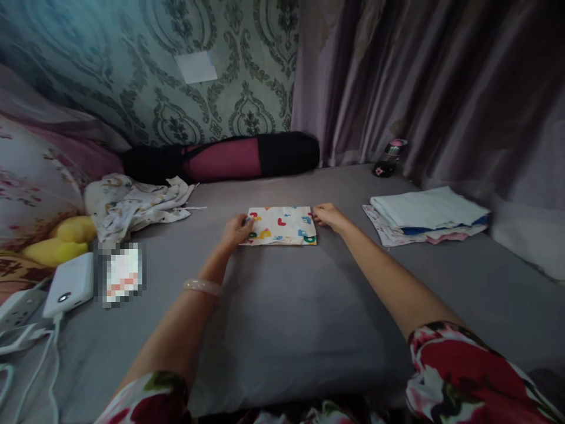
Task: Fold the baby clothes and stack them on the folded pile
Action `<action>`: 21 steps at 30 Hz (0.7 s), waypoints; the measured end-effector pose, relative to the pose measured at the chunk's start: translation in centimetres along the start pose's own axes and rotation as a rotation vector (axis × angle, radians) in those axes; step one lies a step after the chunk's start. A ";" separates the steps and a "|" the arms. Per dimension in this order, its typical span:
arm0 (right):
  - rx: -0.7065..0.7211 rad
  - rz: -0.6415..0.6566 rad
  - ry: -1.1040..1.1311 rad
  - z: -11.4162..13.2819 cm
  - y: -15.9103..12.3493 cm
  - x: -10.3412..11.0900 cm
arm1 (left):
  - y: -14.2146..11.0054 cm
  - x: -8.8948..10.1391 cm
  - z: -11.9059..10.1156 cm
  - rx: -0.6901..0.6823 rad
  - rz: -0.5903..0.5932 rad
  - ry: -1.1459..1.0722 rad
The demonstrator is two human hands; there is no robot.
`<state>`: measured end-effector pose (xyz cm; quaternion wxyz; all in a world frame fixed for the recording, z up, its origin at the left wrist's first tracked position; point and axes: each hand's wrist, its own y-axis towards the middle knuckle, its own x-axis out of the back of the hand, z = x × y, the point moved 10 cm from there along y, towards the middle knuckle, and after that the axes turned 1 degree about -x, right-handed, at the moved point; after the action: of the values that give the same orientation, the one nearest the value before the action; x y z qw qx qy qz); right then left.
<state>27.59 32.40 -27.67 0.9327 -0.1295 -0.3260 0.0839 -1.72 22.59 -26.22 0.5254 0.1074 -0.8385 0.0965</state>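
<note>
Damask-patterned wallpaper (176, 112) and a pleated mauve curtain (353, 88) stand beyond the folded cloth (281, 222), which serves as reference for all positions. Grey sheet (282, 330) lies beneath it and spreads to all sides.

Folded cloth: white with red, blue, yellow and green motifs; flat rectangle, layers slightly uneven along its near edge; directly between the two hands.

Left hand (237, 231): at the left edge of the folded cloth, fingers bent and closed on that edge, tips over the print. Pale bangle (202, 287) worn on this forearm.

Right hand (327, 215): at the right edge of the folded cloth, fingers curled and drawn nearly together; cannot tell whether fabric is between the tips.

Surroundings, relative to the folded cloth:
- Right: stack of fabrics (424, 209), pale piece on top, blue and pink edges below
- Beyond, to the right: dark bottle (388, 162) with pink top
- Beyond, to the left: long black-and-maroon bag (223, 160)
- Left: crumpled printed fabric (141, 203)
- Farther left: yellow plush item (62, 241)
- Left and nearer the person: white device (70, 282) with cable plugged in; beside it a pixelated object (122, 274), details unreadable
</note>
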 end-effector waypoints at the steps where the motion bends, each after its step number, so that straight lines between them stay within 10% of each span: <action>1: -0.053 0.008 0.026 -0.6 0.0 0.3 | 0.3 0.5 0.4 0.036 -0.022 0.018; 21: -0.261 0.168 0.146 -1.7 -1.3 -1.3 | 2.0 0.1 3.0 0.485 0.064 -0.268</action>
<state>27.75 30.54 -29.28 0.9189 -0.2821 -0.2535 0.1089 -4.93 23.70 -27.53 0.3656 0.2154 -0.8558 0.2960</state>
